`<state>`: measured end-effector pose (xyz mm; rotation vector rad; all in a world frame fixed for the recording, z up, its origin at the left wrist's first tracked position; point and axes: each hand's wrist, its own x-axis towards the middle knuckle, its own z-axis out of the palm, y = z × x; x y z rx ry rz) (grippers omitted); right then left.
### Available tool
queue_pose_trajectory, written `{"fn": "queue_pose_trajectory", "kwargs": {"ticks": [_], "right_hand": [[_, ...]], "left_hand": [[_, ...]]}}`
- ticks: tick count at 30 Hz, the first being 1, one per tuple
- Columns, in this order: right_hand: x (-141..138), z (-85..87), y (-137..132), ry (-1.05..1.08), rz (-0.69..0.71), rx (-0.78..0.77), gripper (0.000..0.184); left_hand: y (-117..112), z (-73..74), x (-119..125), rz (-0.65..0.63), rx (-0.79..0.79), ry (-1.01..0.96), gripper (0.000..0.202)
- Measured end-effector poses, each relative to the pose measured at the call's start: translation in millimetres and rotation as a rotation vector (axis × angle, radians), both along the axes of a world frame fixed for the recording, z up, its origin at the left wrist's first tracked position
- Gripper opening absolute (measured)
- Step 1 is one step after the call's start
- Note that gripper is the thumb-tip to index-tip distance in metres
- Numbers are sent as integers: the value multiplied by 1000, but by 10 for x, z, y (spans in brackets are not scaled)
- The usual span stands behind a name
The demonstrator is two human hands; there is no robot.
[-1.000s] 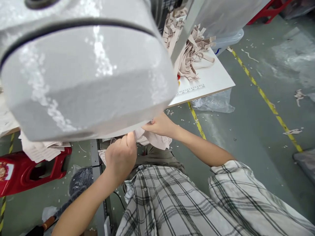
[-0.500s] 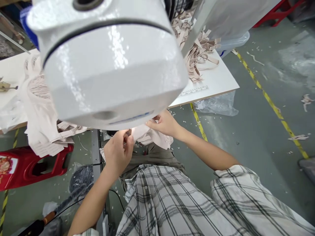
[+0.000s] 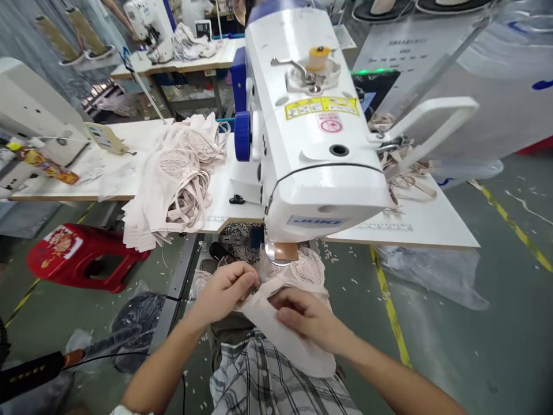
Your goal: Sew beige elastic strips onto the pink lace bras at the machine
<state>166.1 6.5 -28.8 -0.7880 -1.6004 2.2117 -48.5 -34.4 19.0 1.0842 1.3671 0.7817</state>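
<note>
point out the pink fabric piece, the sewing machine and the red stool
pink fabric piece point(image 3: 268, 316), head view, middle fold
sewing machine point(image 3: 311, 173), head view, white top casing
red stool point(image 3: 64, 253), head view, seat top

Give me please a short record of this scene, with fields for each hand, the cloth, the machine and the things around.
Left hand: fingers pinch the edge of the pale fabric piece
Right hand: lies on the same piece; grip hidden
Sewing machine: white, on the table
Fabric position: below the machine's front end, above the plaid shirt
On table: garment pile at its left, strap pile at its right
Floor: red stool, yellow line
</note>
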Motion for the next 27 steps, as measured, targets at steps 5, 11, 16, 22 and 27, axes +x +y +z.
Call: {"fn": "queue_pose_trajectory", "kwargs": {"ticks": [5,11,16,22,27], "right_hand": [[-587,-204,-71,99,-193,-26,41],[-859,-224,-115,97,-240,12,40],[-936,-335,-57,230,-44,-150,43],[-906,-783,-28,120,-410,-426,45],[-740,-1020,-111,-159,-562,225,45]], "left_hand": [[-214,-47,-271,151,31,315,34],[-350,-307,-386,184,30,245,47],[-372,-38,-487,83,179,450,48],[-212,-275,-526,-121,39,570,33],[-199,-802,-147,257,-138,509,28]]}}
